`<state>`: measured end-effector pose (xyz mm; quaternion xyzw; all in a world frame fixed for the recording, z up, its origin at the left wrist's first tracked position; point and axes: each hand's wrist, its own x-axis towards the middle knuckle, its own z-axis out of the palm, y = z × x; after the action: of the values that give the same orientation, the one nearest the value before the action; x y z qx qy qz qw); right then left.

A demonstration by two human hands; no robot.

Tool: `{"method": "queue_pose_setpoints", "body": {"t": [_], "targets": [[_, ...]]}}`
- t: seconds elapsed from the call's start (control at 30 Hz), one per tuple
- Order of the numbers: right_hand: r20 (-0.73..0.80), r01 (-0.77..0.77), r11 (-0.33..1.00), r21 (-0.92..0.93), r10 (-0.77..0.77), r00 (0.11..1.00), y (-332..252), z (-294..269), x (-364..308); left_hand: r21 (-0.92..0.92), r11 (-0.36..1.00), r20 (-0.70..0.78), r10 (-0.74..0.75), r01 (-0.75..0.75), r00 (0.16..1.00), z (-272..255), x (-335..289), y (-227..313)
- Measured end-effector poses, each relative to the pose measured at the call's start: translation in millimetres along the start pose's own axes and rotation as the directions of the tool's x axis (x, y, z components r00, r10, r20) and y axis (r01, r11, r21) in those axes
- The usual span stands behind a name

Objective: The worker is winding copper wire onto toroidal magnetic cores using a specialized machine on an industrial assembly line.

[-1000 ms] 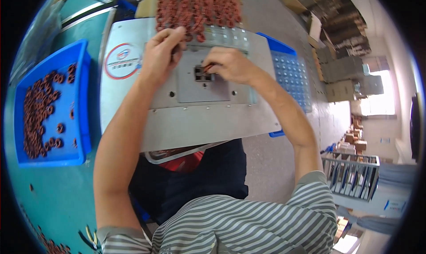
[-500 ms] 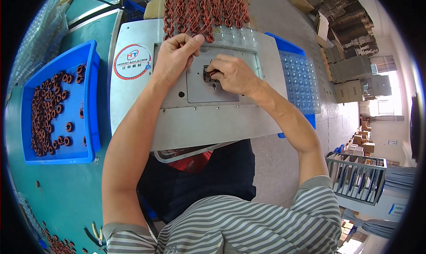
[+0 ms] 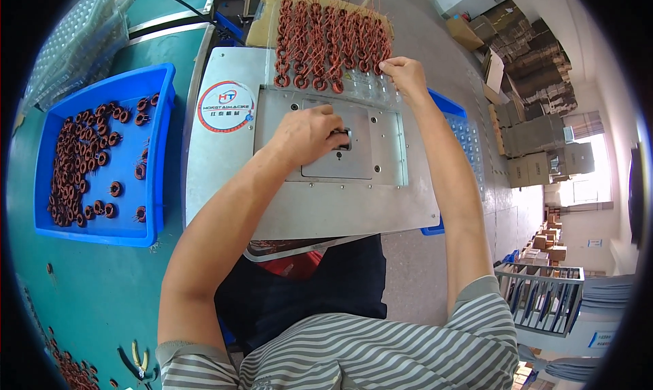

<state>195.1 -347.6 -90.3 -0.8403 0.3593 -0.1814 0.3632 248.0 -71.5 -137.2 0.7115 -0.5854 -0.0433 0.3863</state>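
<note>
My left hand (image 3: pixel 309 135) is closed, its fingertips down at the small dark slot (image 3: pixel 345 139) in the machine's metal plate. Whatever those fingers pinch is hidden beneath them. Farther off and to the right, my right hand (image 3: pixel 405 75) pinches a copper-wound ring coil (image 3: pixel 378 69) at the right edge of the clear plastic tray (image 3: pixel 371 90). Rows of red-brown ring coils (image 3: pixel 316 43), their wire ends sticking up, fill most of that tray, which rests on the far part of the machine top (image 3: pixel 306 209).
A blue bin (image 3: pixel 158 186) of loose ring coils stands on the green bench at left. Cutting pliers (image 3: pixel 139 363) and more coils (image 3: pixel 75 373) lie nearer. Right of the machine, a clear blister tray (image 3: pixel 469 141) sits over another blue bin (image 3: pixel 445 104). Cardboard boxes (image 3: pixel 537 131) are stacked beyond.
My right hand has moved from the slot out to the tray's right edge. My left hand has come from the tray's near edge down to the slot. The view has shifted slightly.
</note>
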Motion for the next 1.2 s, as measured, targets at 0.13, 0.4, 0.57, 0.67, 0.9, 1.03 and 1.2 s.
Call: {"method": "queue_pose_setpoints", "body": {"t": [0.13,0.4,0.57,0.67,0.9,1.03,1.2], "targets": [[0.000,-0.050,0.998,0.036,0.050,0.999,-6,4,3,0.048,0.999,0.094,-0.025,0.020,0.995,-3,0,1],[-0.082,0.269,0.904,0.331,-0.256,0.963,-16,-9,-18,-0.691,0.712,-0.030,-0.199,0.124,0.979,-15,10,-1],[0.301,0.329,0.929,0.171,-0.368,0.880,-55,-33,-92,-0.998,-0.065,0.043,-0.425,0.017,0.904,-36,9,-5],[0.457,0.503,0.856,-0.120,-0.402,0.793,-63,-31,-124,-0.997,-0.057,0.069,-0.412,0.050,0.909,-39,5,-8],[0.423,0.424,0.897,-0.123,-0.340,0.840,-58,-14,-141,-0.992,-0.033,0.125,-0.415,0.122,0.901,-40,-1,-3],[0.455,0.391,0.911,-0.133,-0.294,0.841,-68,-15,-143,-0.989,0.007,0.130,-0.407,0.146,0.904,-41,-2,-5],[0.459,0.396,0.906,-0.149,-0.292,0.839,-63,1,-142,-0.989,-0.017,0.142,-0.404,0.148,0.904,-40,-2,-7]]}}
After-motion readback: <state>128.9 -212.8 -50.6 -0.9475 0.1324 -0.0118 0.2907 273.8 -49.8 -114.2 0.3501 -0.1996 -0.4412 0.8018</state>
